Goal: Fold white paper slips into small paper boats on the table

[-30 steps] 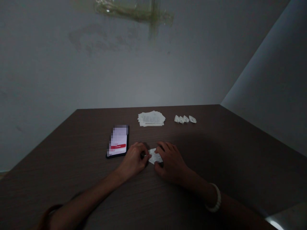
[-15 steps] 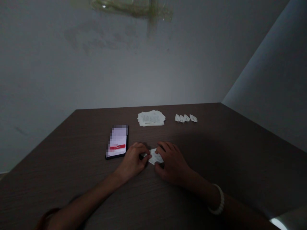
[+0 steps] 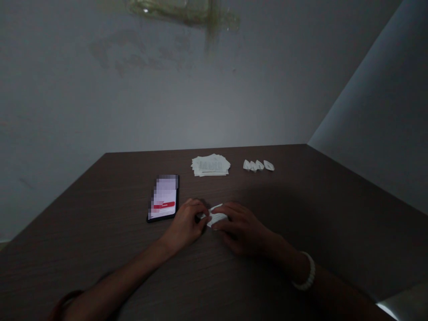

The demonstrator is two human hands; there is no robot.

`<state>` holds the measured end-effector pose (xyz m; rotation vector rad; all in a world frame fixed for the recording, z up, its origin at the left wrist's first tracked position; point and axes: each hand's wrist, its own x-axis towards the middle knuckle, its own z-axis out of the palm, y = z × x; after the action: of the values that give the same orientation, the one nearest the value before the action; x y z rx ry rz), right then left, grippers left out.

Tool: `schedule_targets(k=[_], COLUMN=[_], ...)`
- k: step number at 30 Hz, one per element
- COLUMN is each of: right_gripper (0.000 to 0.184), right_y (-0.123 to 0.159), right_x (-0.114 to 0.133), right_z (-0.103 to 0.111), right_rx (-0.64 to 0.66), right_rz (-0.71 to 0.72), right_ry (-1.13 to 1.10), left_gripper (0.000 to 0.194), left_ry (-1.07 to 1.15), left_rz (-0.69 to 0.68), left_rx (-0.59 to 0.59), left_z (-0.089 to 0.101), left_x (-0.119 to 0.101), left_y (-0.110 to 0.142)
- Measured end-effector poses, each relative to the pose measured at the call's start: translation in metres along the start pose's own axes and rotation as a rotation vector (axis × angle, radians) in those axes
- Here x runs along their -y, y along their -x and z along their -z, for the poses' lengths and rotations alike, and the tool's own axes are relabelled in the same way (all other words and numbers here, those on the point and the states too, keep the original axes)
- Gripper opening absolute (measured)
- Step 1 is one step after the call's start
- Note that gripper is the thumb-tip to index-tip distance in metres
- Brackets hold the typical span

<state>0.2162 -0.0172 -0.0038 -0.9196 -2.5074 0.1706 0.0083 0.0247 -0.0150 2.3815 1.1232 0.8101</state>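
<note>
Between my hands, low over the dark wooden table (image 3: pixel 187 276), is a small piece of printed white paper (image 3: pixel 217 217), bent along its length. My left hand (image 3: pixel 189 223) pinches its left end between thumb and fingertips. Around its right part curve the fingers of my right hand (image 3: pixel 242 228), with the thumb side on the near edge and the fingertips on the far one. My right hand covers the paper's right end.
Left of my hands lies a phone (image 3: pixel 163 196) with a lit, partly blurred screen. A stack of printed paper pieces (image 3: pixel 211 166) sits farther back. To its right are several small folded white papers (image 3: pixel 254 165) in a row. The wall (image 3: pixel 207 107) rises behind the table.
My right hand's fingers have shifted on the paper and closed in from both edges. The paper, flatter before, now bulges upward. My left hand stays in place.
</note>
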Motion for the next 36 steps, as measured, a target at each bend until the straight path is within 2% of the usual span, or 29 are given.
schedule_targets(k=[3, 20, 28, 36], right_gripper=[0.028, 0.024, 0.022, 0.020], right_y=[0.0021, 0.0008, -0.0012, -0.0031], right_x=[-0.0025, 0.0005, 0.0010, 0.0019], right_z=[0.0020, 0.0022, 0.0053, 0.0085], right_rx=[0.051, 0.048, 0.107, 0.174], right_rz=[0.073, 0.014, 0.052, 0.051], right_ry=[-0.012, -0.015, 0.053, 0.116], left_gripper=[0.007, 0.007, 0.010, 0.011], left_ry=[0.007, -0.002, 0.028, 0.026], left_rz=[-0.016, -0.007, -0.003, -0.058], left_rx=[-0.008, 0.007, 0.010, 0.054], left_z=[-0.0007, 0.0009, 0.0030, 0.0050], left_x=[0.0013, -0.0025, -0.0045, 0.0019], left_y=[-0.0001, -0.0008, -0.0009, -0.0008])
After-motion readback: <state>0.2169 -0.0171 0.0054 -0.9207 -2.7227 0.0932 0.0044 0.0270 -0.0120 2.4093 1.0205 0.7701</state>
